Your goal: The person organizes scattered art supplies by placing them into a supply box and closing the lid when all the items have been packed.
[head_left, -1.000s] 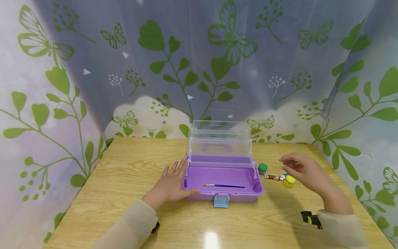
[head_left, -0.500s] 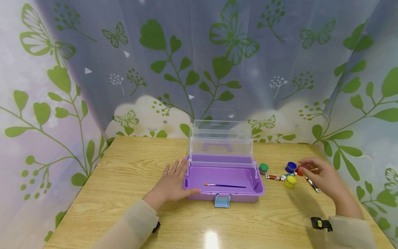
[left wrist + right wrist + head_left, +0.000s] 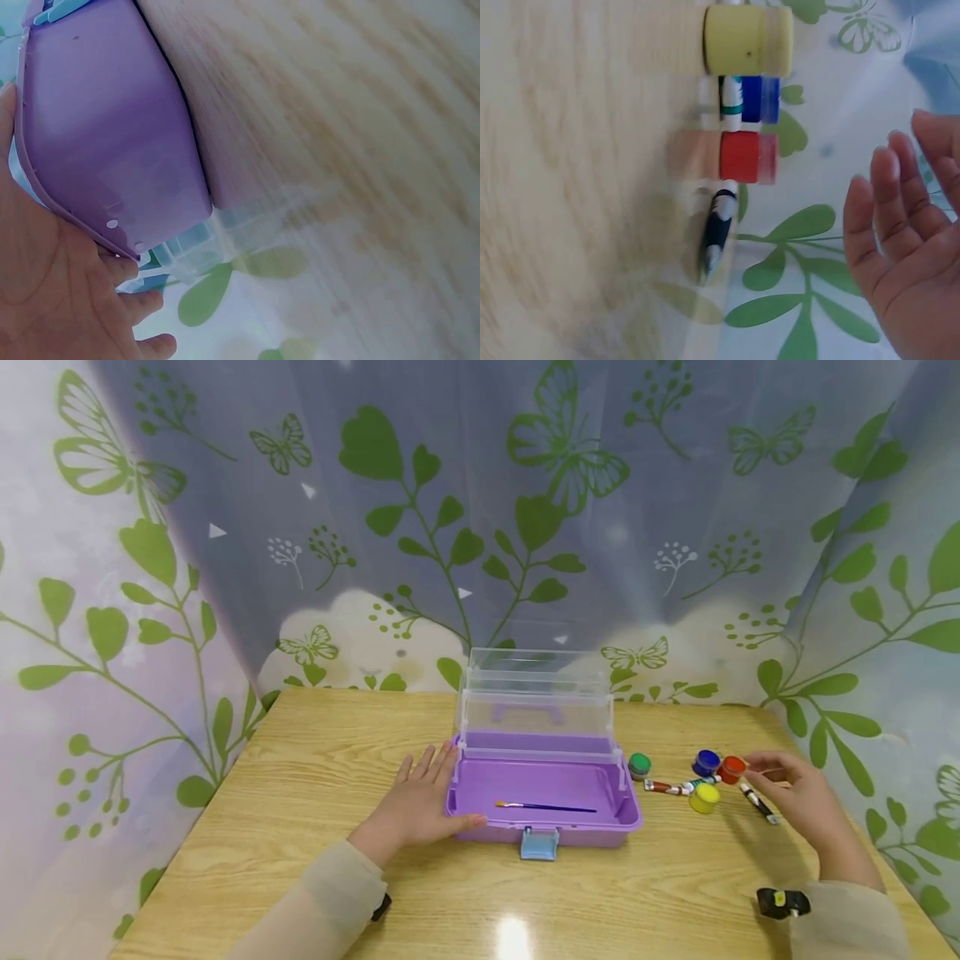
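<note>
My left hand (image 3: pixel 418 803) lies against the left end of a purple plastic box (image 3: pixel 543 836), fingers extended and thumb along the front rim. In the left wrist view the purple box (image 3: pixel 112 127) stands beside my palm. A paintbrush (image 3: pixel 547 807) with a dark blue handle lies inside it. My right hand (image 3: pixel 802 797) hovers right of the red paint jar (image 3: pixel 732 769), holding nothing. The right wrist view has my right hand (image 3: pixel 907 225) apart from the red paint jar (image 3: pixel 739 157), fingers loosely bent. A black-labelled paint tube (image 3: pixel 759 803) lies below the hand.
Near the red jar stand a blue paint jar (image 3: pixel 706 763), a yellow paint jar (image 3: pixel 704 798) and a green paint jar (image 3: pixel 639 766). A brown paint tube (image 3: pixel 666 787) lies between them and the box. The box's clear lid (image 3: pixel 536 693) stands raised behind. Patterned curtain surrounds the wooden table (image 3: pixel 330 752).
My right hand has moved right and slightly down, from above the paint jars to beside the red one, uncovering the blue and red jars and the black tube. My left hand has stayed on the box.
</note>
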The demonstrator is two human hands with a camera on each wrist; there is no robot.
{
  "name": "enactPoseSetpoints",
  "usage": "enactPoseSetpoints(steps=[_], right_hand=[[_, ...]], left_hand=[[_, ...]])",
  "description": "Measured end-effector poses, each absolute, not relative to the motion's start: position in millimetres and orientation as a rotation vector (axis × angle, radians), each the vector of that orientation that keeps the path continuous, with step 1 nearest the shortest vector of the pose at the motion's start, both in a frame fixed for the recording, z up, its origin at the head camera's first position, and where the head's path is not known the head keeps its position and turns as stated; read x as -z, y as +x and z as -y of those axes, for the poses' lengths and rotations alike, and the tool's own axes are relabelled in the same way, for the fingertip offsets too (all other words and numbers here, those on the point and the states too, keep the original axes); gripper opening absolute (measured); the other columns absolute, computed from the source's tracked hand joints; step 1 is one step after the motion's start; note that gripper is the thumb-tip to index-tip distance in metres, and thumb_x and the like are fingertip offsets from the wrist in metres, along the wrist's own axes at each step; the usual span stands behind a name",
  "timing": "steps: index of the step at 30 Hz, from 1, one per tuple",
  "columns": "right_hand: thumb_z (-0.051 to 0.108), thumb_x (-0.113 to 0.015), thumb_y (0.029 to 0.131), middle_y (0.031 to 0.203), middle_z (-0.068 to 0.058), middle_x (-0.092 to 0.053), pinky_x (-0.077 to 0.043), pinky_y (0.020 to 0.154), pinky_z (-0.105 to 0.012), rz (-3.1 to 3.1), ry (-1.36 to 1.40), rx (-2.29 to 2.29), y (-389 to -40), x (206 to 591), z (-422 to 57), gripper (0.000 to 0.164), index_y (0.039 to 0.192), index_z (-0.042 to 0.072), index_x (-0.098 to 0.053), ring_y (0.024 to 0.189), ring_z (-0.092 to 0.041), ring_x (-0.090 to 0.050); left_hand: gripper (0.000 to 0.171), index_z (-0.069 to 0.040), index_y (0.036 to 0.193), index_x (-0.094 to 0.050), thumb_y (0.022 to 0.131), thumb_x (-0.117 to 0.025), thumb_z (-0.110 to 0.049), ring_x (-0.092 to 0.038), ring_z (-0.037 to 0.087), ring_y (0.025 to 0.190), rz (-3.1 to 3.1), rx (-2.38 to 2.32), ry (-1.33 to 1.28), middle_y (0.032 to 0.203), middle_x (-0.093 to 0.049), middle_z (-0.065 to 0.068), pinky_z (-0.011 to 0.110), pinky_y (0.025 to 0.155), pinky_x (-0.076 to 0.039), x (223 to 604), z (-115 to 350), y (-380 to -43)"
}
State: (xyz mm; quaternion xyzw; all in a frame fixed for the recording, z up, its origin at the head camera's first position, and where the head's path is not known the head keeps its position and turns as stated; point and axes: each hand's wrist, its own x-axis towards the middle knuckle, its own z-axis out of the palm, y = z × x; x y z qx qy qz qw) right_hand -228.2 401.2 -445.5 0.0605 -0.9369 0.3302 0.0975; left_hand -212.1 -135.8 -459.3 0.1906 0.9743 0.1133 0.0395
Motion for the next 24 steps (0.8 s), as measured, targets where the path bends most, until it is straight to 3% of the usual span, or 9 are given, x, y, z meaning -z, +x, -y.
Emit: enactPoseSetpoints(steps=[5, 14, 17, 22, 24], right_hand=[[0.025, -0.062, 0.101, 0.105, -0.008, -0.067, -0.050, 0.062, -0.021, 2.795, 0.113, -1.005, -231, 456, -410, 0.038, 0.126, -0.004, -0.061, 0.081, 0.016, -0.048], [0.018, -0.061, 0.101, 0.104, -0.021, -0.066, -0.050, 0.062, -0.018, 2.813, 0.063, -1.007, -236, 467, -421, 0.037, 0.124, -0.011, -0.059, 0.078, 0.013, -0.048], [0.016, -0.063, 0.100, 0.103, -0.021, -0.066, -0.050, 0.062, -0.019, 2.843, 0.056, -0.996, -238, 468, -425, 0.037, 0.123, -0.012, -0.059, 0.081, 0.003, -0.053], [0.016, -0.067, 0.097, 0.103, -0.026, -0.066, -0.049, 0.063, -0.020, 2.896, 0.044, -0.981, -246, 472, -431, 0.038, 0.119, -0.014, -0.059, 0.089, -0.024, -0.062], [0.018, -0.068, 0.097, 0.102, -0.025, -0.066, -0.048, 0.063, -0.020, 2.926, 0.020, -0.970, -250, 474, -433, 0.039, 0.118, -0.014, -0.060, 0.089, -0.026, -0.062]], left_hand=[[0.118, -0.006, 0.161, -0.005, 0.083, -0.041, -0.087, -0.002, 0.033, 0.153, -2.983, -0.336, 0.575, 0.167, -0.001, 0.009, 0.054, 0.122, -0.003, 458, 135, -212], [0.118, -0.006, 0.161, -0.005, 0.083, -0.041, -0.087, -0.003, 0.033, 0.153, -2.977, -0.356, 0.576, 0.167, 0.000, 0.009, 0.055, 0.122, -0.004, 455, 135, -210], [0.118, -0.006, 0.161, -0.005, 0.083, -0.041, -0.086, -0.003, 0.034, 0.153, -2.976, -0.364, 0.582, 0.167, -0.001, 0.009, 0.055, 0.122, -0.003, 454, 135, -210], [0.119, -0.006, 0.161, -0.005, 0.082, -0.041, -0.087, -0.003, 0.034, 0.153, -2.977, -0.361, 0.572, 0.167, 0.000, 0.009, 0.054, 0.122, -0.002, 457, 135, -210], [0.119, -0.006, 0.161, -0.005, 0.082, -0.041, -0.087, -0.003, 0.034, 0.153, -2.981, -0.362, 0.573, 0.167, -0.001, 0.009, 0.054, 0.122, -0.003, 457, 135, -211]])
